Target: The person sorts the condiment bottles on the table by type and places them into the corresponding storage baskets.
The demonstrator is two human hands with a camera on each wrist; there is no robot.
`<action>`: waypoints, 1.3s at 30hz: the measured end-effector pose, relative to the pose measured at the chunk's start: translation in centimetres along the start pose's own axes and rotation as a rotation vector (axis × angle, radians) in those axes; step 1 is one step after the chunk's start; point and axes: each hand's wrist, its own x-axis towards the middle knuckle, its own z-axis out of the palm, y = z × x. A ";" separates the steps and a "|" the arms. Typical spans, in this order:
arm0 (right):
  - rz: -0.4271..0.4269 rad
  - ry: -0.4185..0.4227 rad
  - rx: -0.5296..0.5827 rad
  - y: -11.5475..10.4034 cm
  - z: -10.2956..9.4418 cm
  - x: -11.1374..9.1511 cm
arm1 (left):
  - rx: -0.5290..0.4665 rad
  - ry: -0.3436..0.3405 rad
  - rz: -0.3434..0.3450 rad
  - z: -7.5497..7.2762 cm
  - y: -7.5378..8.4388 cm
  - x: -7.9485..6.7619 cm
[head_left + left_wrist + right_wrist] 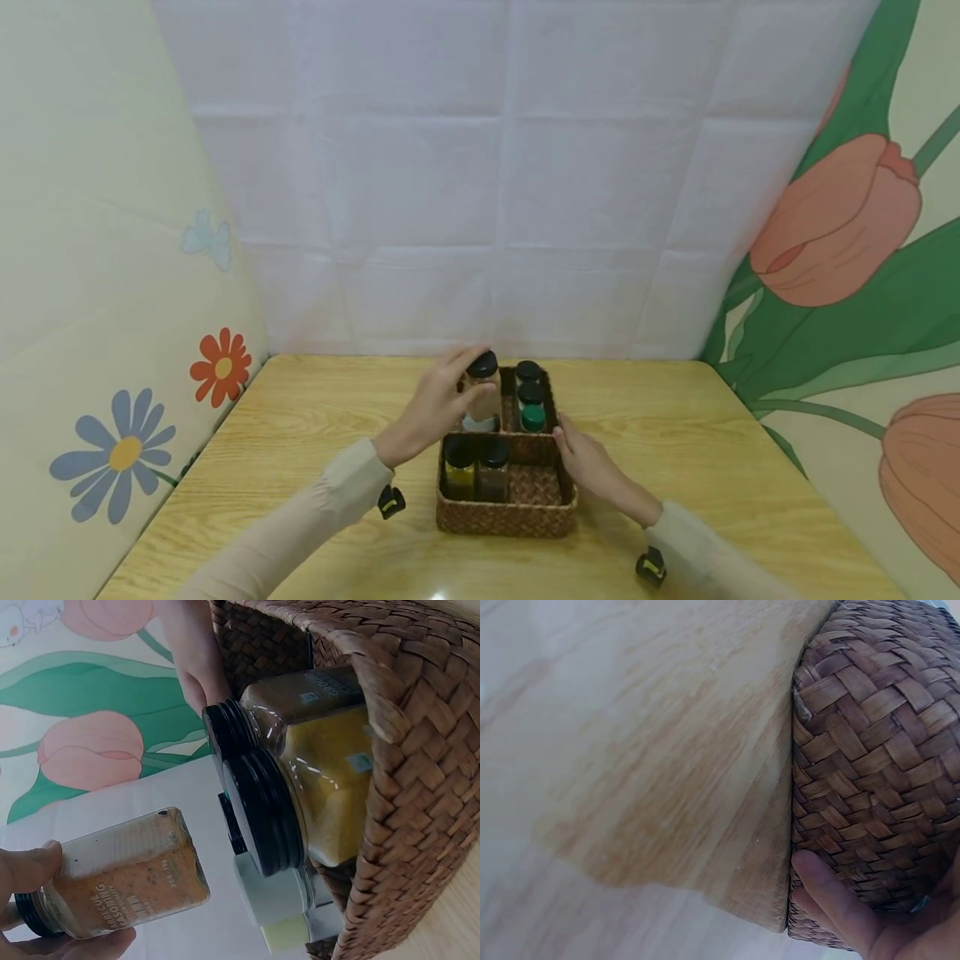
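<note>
My left hand (438,404) holds a seasoning jar (131,874) by its black-lidded end. Orange-brown barbecue seasoning shows through the clear glass. In the head view this jar is upright over the back left of the woven basket (506,521). My right hand (592,462) grips the basket's right wall, thumb at the rim, with fingers (832,896) against the outer weave. In the basket's front compartment stand a yellow spice jar (326,780) and a brown spice jar (300,701), both black-lidded.
A divider splits the basket. Its back part holds black-lidded jars (529,385) and a green-lidded jar (533,418) along the right. A pale-lidded jar (270,889) shows in the left wrist view. The wooden table (322,408) meets a white cloth (420,208) behind.
</note>
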 end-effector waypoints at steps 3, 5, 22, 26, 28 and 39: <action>0.004 -0.003 0.002 0.0 0.0 0.0 | 0.001 -0.016 0.010 0.4 0.1 0.1; 0.012 -0.010 0.003 0.0 0.0 0.0 | -0.005 -0.034 0.003 0.7 0.2 0.2; 0.007 -0.026 0.024 -0.3 0.0 0.1 | 0.001 -0.153 0.010 2.8 1.6 0.5; -0.013 0.007 -0.009 -0.2 0.1 0.0 | -0.004 -0.191 0.017 3.2 1.8 0.3; -0.025 0.022 -0.024 -0.2 0.1 0.1 | -0.007 -0.212 0.020 3.5 1.8 0.3; -0.036 0.027 -0.017 -0.1 0.2 0.0 | 0.043 -0.327 0.068 4.7 1.8 0.0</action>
